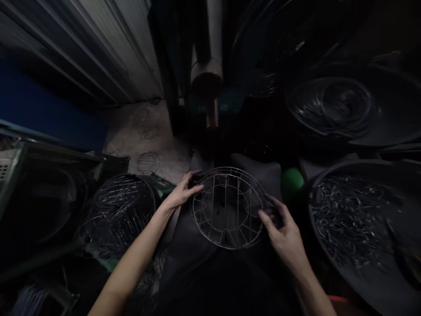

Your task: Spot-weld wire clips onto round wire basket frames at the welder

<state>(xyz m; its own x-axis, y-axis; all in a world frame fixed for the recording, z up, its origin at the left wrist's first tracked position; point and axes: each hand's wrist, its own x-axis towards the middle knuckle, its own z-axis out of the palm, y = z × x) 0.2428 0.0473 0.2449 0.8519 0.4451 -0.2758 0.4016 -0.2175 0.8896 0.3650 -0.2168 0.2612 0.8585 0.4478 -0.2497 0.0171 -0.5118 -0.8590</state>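
Observation:
A round wire rack point(225, 210) is held up in front of my lap, between both hands. Straight bars cross its ring, and an inner ring and bent wire loops show behind them. My left hand point(188, 188) is closed on the rim at the upper left, thumb on the near side. On the right edge, my right hand point(279, 224) grips the rim between its thumb and fingers. Dark cloth point(204, 267) covers my lap below the rack. A machine's round metal rod point(212, 112) points down beyond the rack.
To the right stands a wide basin point(314, 171) of small bent wire pieces point(348, 219). Behind it, another basin holds wire rings point(342, 105). A container of wire parts point(121, 206) is at left. Wire grids point(148, 162) lie on the floor. A green ball-like object point(292, 181) sits right.

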